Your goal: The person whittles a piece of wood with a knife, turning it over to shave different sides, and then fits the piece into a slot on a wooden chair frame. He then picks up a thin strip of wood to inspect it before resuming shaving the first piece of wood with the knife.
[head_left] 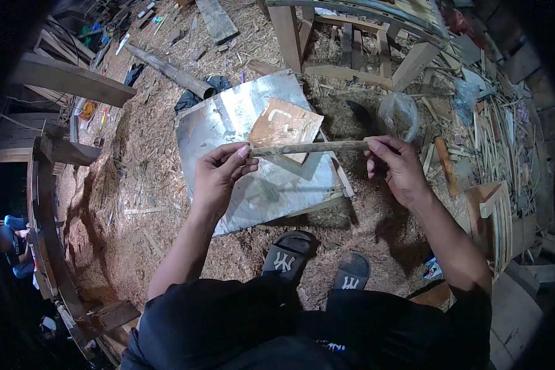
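Observation:
A thin wooden strip stretches roughly level between my two hands. My left hand pinches its left end between thumb and fingers. At the other end, the thumb and fingers of my right hand close on the strip. Beneath it a large pale sheet lies on the floor, worn and stained. On that sheet rests a smaller brown plywood piece, partly hidden behind the strip.
Sawdust and wood shavings cover the floor. A round pole lies at upper left, a wooden frame stands at the top. Scrap strips pile up at right beside a clear plastic bag. A person sits at far left.

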Demonstrator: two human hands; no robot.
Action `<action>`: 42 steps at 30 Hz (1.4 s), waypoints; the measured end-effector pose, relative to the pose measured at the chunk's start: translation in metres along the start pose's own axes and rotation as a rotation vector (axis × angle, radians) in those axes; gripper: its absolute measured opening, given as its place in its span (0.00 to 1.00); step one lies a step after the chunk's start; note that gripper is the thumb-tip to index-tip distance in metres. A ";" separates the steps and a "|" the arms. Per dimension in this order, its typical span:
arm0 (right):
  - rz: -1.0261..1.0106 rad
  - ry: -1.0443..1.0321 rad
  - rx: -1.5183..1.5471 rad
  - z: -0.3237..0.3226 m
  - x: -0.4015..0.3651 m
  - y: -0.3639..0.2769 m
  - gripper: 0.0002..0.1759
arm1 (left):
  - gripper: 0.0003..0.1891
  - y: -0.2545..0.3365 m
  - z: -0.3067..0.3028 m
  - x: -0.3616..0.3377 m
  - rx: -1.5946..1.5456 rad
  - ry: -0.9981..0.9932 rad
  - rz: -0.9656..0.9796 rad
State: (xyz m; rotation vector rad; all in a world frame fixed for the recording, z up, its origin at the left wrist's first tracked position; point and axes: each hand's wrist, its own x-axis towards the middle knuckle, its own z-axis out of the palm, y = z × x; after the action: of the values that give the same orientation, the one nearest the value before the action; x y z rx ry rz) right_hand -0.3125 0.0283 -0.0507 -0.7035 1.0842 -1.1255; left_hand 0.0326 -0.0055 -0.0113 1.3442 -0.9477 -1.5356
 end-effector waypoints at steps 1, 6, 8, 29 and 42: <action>0.003 0.004 0.014 0.000 0.000 -0.001 0.10 | 0.14 0.000 0.000 0.000 -0.022 -0.007 -0.001; 0.008 -0.027 -0.009 0.004 -0.001 -0.003 0.11 | 0.12 0.006 0.001 -0.002 -0.075 -0.013 0.026; 0.026 -0.016 -0.015 0.006 -0.001 -0.004 0.12 | 0.12 0.005 0.000 -0.002 -0.072 -0.005 0.059; -0.020 -0.101 -0.035 0.008 -0.002 -0.003 0.14 | 0.13 -0.001 -0.007 0.003 -0.086 -0.015 0.086; 0.001 -0.050 -0.034 0.007 -0.001 -0.001 0.10 | 0.13 0.002 -0.004 0.001 -0.116 0.036 0.085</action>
State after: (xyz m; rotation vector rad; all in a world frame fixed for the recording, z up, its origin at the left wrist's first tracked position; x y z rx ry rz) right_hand -0.3068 0.0285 -0.0468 -0.7533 1.0635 -1.0854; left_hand 0.0367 -0.0070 -0.0105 1.2307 -0.8689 -1.4745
